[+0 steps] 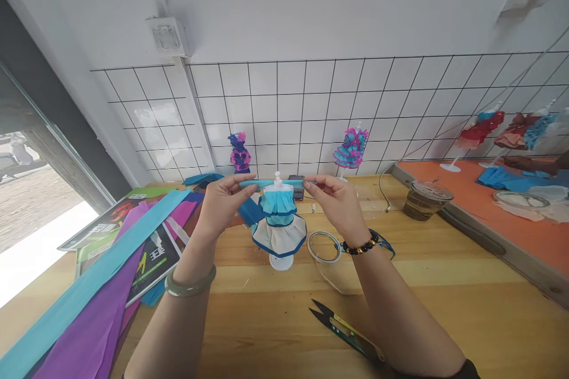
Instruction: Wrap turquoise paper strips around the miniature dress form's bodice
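A narrow light-blue strip point(264, 183) is stretched level behind the neck of a small white doll stand. My left hand point(227, 198) pinches the strip's left end, and my right hand point(334, 196) pinches its right end. On the stand is a small dress point(278, 219) with a turquoise ruffled top and a white skirt edged in dark blue. The stand's round white base point(281, 262) rests on the wooden table. Both hands are beside the dress, at the height of its top edge.
Thread snips point(347, 331) lie near the front. A tape roll point(324, 247) sits right of the stand. Colored strips point(89, 284) and magazines cover the left. A lidded cup point(427, 198) is at right. Dressed stands line the back; another person's hand point(540, 161) shows far right.
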Available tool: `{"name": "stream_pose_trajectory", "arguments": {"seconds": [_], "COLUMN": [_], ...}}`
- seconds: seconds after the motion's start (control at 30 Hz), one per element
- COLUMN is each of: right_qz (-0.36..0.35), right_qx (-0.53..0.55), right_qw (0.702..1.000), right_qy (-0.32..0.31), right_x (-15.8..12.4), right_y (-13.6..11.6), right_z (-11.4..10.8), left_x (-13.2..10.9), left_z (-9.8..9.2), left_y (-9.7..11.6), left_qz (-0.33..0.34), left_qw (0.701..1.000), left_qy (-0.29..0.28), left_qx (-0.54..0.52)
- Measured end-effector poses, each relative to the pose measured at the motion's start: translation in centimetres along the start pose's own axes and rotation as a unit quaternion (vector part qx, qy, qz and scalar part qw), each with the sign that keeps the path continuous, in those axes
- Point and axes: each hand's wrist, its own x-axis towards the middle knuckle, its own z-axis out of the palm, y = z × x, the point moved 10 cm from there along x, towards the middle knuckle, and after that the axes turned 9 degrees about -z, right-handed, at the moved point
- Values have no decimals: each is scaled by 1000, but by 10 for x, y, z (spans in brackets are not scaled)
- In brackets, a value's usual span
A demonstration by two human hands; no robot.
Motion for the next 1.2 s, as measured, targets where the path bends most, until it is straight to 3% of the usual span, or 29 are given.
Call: {"name": "stream_pose_trajectory", "arguments": {"seconds": [0.43,0.87,1.2], "right_qz": [-72,-57,-105], "right_qx": [-45,-45,-123], "right_qw": [996,997,985], "right_qy": [9,-18,-67], "right_x": [3,-1,-5], "right_y": [-12,-17,-32], "right_z": [-5,1,13], "left_x": [5,-2,-4], "left_z": [-1,12,15], "left_y": [2,9,11], "left_qz": [43,58,61], "left_qw": [998,996,996], "left_qy": [13,-64,-66], "left_qx": [46,26,24]}}
